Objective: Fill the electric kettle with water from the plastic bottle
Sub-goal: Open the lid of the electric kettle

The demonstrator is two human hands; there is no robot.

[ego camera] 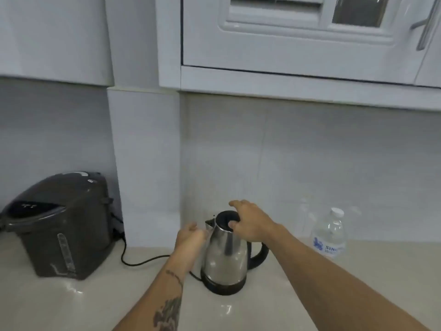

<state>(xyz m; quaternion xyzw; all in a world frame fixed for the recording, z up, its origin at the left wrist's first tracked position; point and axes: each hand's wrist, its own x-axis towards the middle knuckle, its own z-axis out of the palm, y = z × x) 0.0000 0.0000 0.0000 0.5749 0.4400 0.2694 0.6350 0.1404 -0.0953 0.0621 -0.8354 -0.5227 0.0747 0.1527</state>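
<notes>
A steel electric kettle [224, 256] with a black lid, black handle and black base stands on the pale counter in the middle. My right hand [250, 223] rests over the black lid with thumb and fingers spread around it. My left hand [191, 237] is at the kettle's left side beside the spout, fingers curled; whether it touches the steel I cannot tell. A clear plastic water bottle [330, 232] with a white cap and blue label stands upright to the right, apart from both hands.
A dark grey hot-water dispenser [59, 225] sits at the left against the wall. A black power cord [143, 260] runs across the counter [286, 306] between it and the kettle. White wall cabinets [286, 44] hang overhead.
</notes>
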